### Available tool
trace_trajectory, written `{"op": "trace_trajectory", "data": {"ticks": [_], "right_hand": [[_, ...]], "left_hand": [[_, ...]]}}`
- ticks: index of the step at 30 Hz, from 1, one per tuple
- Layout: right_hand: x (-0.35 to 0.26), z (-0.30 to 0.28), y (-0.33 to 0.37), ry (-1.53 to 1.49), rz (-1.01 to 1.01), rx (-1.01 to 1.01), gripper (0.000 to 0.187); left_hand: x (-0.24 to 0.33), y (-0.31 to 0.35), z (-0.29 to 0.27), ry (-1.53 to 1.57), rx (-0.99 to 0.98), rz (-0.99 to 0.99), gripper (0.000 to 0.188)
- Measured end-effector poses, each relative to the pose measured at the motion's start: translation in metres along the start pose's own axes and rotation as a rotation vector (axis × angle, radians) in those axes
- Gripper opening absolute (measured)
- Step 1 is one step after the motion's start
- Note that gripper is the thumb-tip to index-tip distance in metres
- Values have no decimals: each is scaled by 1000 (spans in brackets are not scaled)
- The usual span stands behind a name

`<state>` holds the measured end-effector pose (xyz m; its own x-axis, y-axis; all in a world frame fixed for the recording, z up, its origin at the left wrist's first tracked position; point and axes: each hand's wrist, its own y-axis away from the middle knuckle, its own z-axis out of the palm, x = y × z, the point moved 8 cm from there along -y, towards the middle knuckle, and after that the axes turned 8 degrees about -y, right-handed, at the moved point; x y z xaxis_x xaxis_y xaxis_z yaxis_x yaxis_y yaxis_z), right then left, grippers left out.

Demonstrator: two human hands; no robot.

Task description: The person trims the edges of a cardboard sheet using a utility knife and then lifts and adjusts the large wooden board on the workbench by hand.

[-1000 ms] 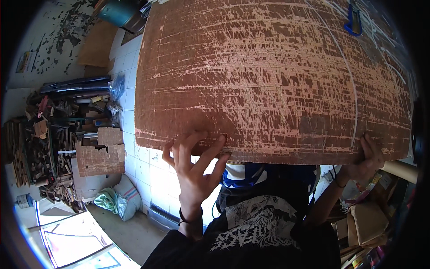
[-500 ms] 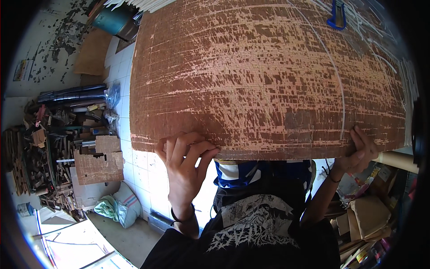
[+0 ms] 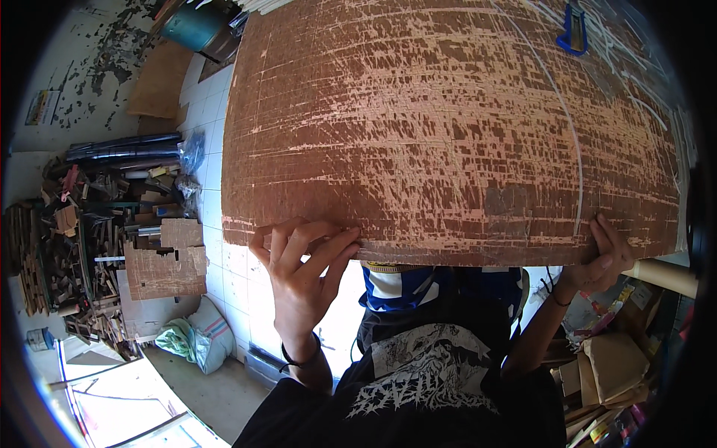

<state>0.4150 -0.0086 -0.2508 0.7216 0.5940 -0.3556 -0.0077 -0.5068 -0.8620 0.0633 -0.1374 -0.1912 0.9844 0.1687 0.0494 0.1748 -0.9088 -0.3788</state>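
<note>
A large worn brown board [image 3: 314, 149], its surface scratched down to pale wood, fills the upper middle. My left hand [image 3: 302, 261] rests at its near edge, fingers bent and spread, with thumb and index fingertips close together at the rim. No object shows between them. Over on the right, my right hand [image 3: 606, 257] lies on the same edge, its fingers stretched onto the top and its thumb at the rim. A thin white strip [image 3: 571, 134] curves across the board and ends just left of the right fingers.
A blue-handled tool [image 3: 573, 33] and several loose white strips [image 3: 620, 52] lie at the far right. Wood scraps [image 3: 89, 246] and a white sack [image 3: 211, 336] are on the left. A cardboard tube [image 3: 665, 278] and folded cardboard [image 3: 616, 366] sit at lower right.
The view has shifted slightly, so the board sits a little to the right. My left hand's fingers have moved a little along the edge. The right hand stays at the rim.
</note>
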Motion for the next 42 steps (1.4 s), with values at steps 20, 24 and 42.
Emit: {"op": "trace_trajectory", "data": {"ticks": [20,24,42], "right_hand": [[6,1,5,-62,45,27,62],[6,-1,5,-21,28,16,61],[15,-1,12,-96,27,45,58]], "left_hand": [[13,17,1,67,9,182,24],[10,31,6,108,9,125,26],[-53,67,-16,171,72,-117,17]]}}
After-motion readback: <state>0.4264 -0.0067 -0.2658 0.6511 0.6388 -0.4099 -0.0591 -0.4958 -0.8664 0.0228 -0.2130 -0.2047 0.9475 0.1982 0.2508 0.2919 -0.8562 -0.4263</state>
